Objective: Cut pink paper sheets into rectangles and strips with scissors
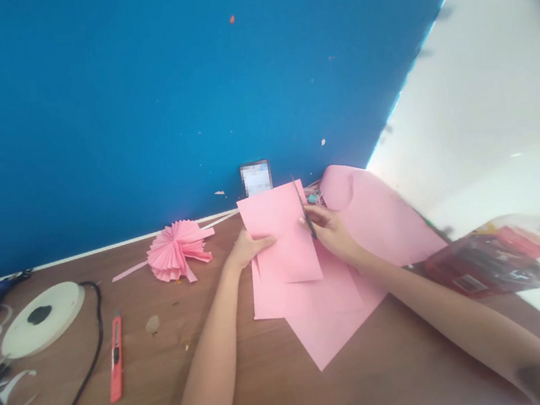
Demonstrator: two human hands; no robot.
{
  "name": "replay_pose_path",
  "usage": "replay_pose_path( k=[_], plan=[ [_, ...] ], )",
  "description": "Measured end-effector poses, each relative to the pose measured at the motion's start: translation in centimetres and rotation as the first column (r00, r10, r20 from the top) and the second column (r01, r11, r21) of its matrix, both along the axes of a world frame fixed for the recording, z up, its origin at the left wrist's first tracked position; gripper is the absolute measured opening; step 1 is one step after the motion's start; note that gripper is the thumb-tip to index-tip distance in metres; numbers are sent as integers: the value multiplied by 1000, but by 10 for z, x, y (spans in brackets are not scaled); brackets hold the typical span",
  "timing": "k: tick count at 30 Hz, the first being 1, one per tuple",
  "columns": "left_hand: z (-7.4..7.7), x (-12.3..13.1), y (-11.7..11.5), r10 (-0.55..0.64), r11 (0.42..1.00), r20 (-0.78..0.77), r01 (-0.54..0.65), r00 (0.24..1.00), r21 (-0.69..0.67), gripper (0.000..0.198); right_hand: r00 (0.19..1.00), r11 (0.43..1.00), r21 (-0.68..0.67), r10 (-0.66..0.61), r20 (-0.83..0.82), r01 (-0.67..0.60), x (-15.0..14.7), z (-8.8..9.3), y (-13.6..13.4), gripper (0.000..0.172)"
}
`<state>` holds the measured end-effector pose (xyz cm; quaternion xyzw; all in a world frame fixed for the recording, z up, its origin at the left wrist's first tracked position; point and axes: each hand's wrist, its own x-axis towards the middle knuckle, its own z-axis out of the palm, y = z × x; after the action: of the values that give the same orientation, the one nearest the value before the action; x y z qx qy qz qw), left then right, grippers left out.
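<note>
My left hand [251,247] grips the left edge of a pink sheet of paper [286,247], thumb on top, holding it raised above the table. On the paper's right side, my right hand [326,225] has its fingers closed round a pair of dark scissors [308,216]. The blades point up and lie along the right edge of the sheet; whether they are apart is too fine to tell. Beneath it, more pink paper [319,339] lies on the brown table. A larger curled pink sheet [383,220] rests to the right, against the wall.
To the left lies a pleated pink paper fan [179,250] with strips. Nearer me are a red box cutter [116,358], a pale round disc [42,319] and a black cable [87,382]. Plastic-wrapped packages [493,258] sit at the right. A blue wall [159,97] closes the back.
</note>
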<state>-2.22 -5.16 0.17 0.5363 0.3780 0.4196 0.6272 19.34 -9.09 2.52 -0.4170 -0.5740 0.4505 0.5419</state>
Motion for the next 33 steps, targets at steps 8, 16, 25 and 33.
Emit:
replay_pose_path(
  k=[8,16,25,33],
  plan=[
    [1,1,1,111,992,140,-103,984,-67,56,998,998,-23,-53,15,54,-1,-3,-1,39],
    [0,-10,16,374,927,399,-338,837,-161,51,995,993,-80,-92,-30,90,0,-2,0,39],
    [-8,-28,23,382,924,546,-331,746,-194,43,983,982,-43,-185,2,185,2,-8,2,34],
    [-4,-32,26,445,895,695,-307,565,-324,20,810,976,216,-124,573,-4,-4,-26,-8,27]
  ],
)
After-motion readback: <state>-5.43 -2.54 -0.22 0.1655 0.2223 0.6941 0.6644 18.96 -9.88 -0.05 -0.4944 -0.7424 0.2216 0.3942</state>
